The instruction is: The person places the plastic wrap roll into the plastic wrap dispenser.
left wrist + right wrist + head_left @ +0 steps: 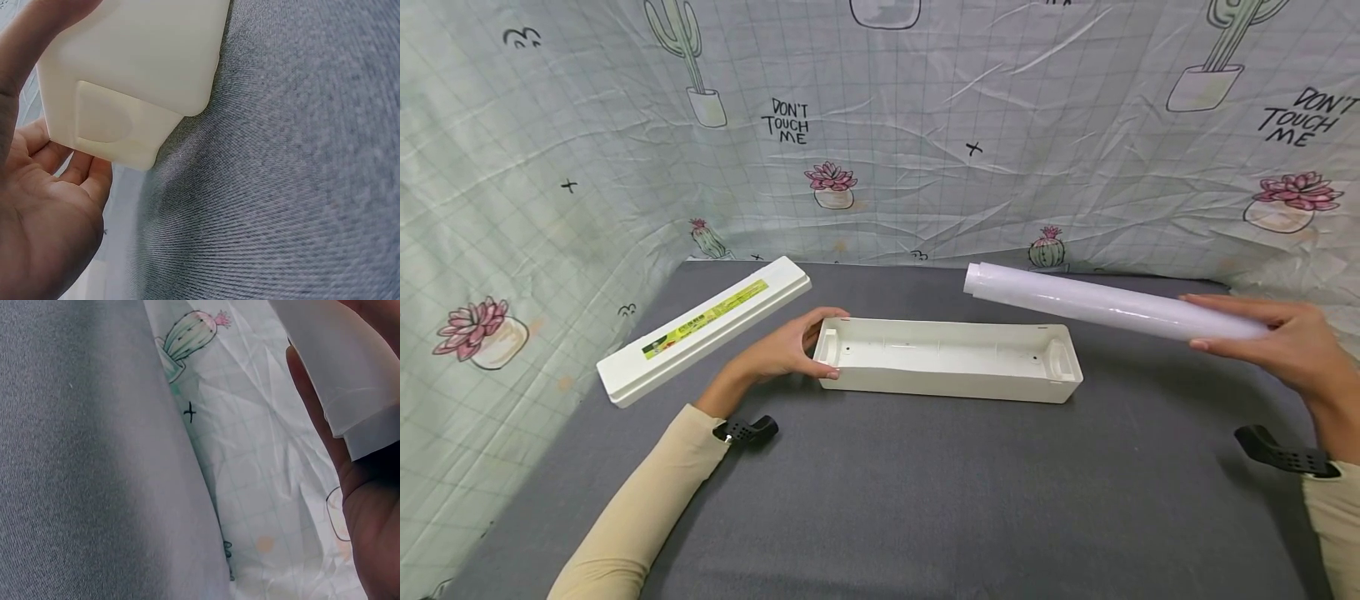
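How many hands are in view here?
2: the left hand grips the open white box by its left end; the right hand holds the pale roll by its right end.

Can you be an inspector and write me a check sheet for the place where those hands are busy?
Surface: flat, dark grey woven-cloth surface.
Job's things: long, white, open-topped plastic box; long, shiny, whitish roll, apart from the box; long, white plastic lid-like piece with a yellow-green label, lying left of the box.
Clutter: nothing seen.
Hands: left hand grips the box's left end; right hand holds the roll's right end.
Cables: nothing seen.
Surroundings: pale, wrinkled, grid-patterned sheet printed with cacti and "DON'T TOUCH ME".
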Demonstrator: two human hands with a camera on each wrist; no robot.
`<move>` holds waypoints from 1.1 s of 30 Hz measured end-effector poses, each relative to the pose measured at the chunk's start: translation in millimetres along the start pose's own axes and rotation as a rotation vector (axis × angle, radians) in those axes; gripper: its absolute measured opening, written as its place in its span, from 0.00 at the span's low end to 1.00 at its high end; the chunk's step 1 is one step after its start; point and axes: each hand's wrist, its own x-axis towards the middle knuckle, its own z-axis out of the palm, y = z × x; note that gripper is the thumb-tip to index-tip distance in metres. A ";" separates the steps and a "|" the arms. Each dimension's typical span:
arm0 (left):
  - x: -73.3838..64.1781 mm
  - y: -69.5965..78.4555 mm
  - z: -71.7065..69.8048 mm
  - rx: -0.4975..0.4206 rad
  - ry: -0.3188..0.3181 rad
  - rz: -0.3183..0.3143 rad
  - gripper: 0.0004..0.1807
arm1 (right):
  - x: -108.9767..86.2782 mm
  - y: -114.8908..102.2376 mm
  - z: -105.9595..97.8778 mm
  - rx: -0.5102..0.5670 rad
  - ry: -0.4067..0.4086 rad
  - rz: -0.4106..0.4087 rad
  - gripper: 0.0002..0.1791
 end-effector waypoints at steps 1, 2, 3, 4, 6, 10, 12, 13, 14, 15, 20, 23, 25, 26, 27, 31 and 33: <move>0.3 -0.1 0.0 -0.004 -0.002 -0.001 0.48 | -0.2 -0.9 0.2 0.002 0.001 -0.002 0.32; 0.6 -0.1 0.0 -0.008 -0.003 -0.001 0.48 | -0.4 -1.8 0.5 -0.001 0.001 -0.005 0.32; 0.8 -0.1 0.0 -0.011 -0.004 -0.003 0.48 | -0.5 -2.8 0.8 0.000 0.003 -0.008 0.32; 1.1 0.0 -0.1 -0.015 -0.005 -0.003 0.48 | -0.7 -3.8 1.1 0.002 0.004 -0.010 0.31; 1.4 0.2 -0.1 -0.023 -0.006 -0.002 0.48 | -1.3 -5.6 1.5 0.004 0.006 -0.013 0.31; 2.2 -0.3 -0.4 -0.038 -0.015 0.008 0.48 | -1.6 -8.7 3.2 0.018 0.016 -0.042 0.30; 2.7 -0.6 -0.5 -0.045 -0.020 0.010 0.48 | -1.4 -10.1 4.2 0.033 0.017 -0.061 0.30; 3.1 -0.7 -0.5 -0.049 -0.022 0.011 0.48 | -1.1 -10.8 4.7 0.042 0.016 -0.068 0.30; 3.4 -0.6 -0.4 -0.051 -0.024 0.010 0.48 | -0.9 -11.5 5.1 0.052 0.013 -0.074 0.30; 3.8 -0.5 -0.3 -0.053 -0.025 0.009 0.48 | -0.7 -12.2 5.5 0.060 0.010 -0.079 0.30; 5.4 -0.6 0.1 -0.051 -0.026 0.001 0.48 | 0.6 -16.3 7.8 0.097 0.000 -0.115 0.30; 5.9 -1.3 -0.2 -0.051 -0.028 -0.001 0.49 | 1.6 -19.6 9.9 0.104 -0.002 -0.130 0.31; 5.8 -1.5 -0.6 -0.051 -0.028 -0.002 0.49 | 2.8 -22.3 11.2 0.110 -0.008 -0.145 0.31; 5.6 -1.7 -1.1 -0.049 -0.027 -0.004 0.49 | 3.3 -24.0 12.1 0.110 -0.012 -0.144 0.31; 5.1 -1.7 -1.5 -0.047 -0.027 -0.005 0.50 | 3.7 -26.0 13.2 0.113 -0.015 -0.142 0.31; 1.8 -1.7 -2.4 -0.035 -0.019 -0.014 0.50 | 6.8 -32.5 18.4 0.126 -0.036 -0.164 0.32; -0.1 -2.0 -2.1 -0.029 -0.017 -0.015 0.50 | 8.3 -34.4 21.1 0.139 -0.049 -0.182 0.32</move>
